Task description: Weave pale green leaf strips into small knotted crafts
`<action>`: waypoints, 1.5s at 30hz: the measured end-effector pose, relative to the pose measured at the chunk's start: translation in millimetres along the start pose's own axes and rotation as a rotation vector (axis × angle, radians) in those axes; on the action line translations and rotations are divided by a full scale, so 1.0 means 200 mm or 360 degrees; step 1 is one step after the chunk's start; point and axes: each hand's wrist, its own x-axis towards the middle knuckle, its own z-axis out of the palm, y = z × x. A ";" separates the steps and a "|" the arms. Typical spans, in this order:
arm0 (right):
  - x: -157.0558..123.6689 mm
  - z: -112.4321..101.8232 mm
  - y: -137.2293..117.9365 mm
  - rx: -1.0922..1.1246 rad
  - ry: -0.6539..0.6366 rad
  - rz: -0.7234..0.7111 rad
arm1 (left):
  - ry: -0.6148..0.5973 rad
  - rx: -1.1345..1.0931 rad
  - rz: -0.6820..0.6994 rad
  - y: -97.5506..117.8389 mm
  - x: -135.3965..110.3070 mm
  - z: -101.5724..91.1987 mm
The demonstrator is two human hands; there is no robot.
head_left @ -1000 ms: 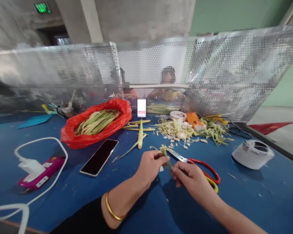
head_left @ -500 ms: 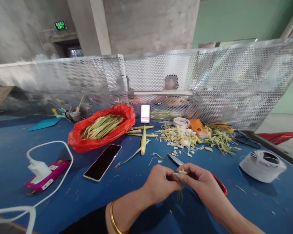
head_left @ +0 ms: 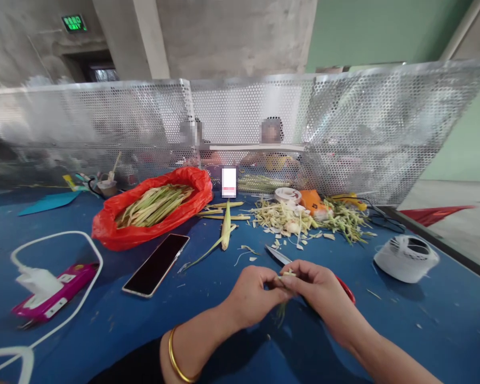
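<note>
My left hand (head_left: 252, 293) and my right hand (head_left: 318, 290) meet low over the blue table (head_left: 232, 341), both pinched on a small green plant stalk (head_left: 285, 277) whose thin strands hang down between them. A gold bangle (head_left: 176, 362) circles my left wrist. Scissors with red handles (head_left: 280, 257) lie just behind my hands, partly hidden by my right hand. A longer green stalk (head_left: 225, 230) lies on the table farther back.
A red bag of peeled stalks (head_left: 152, 210) sits back left, a black phone (head_left: 156, 264) beside it. A pink power bank with white cable (head_left: 50, 293) lies at left. Trimmings (head_left: 304, 217) are piled at back, a white fan (head_left: 406, 257) at right. People sit behind the perforated screen (head_left: 344, 128).
My hands have come together over the stalk piece and dropped closer to me; the stalk now hangs below my fingers. The camera view shifted slightly.
</note>
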 end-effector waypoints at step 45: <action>0.10 -0.35 0.04 -0.2270 -0.0131 -0.0203 | 0.0291 0.1131 -0.0284 -0.01 0.08 -0.36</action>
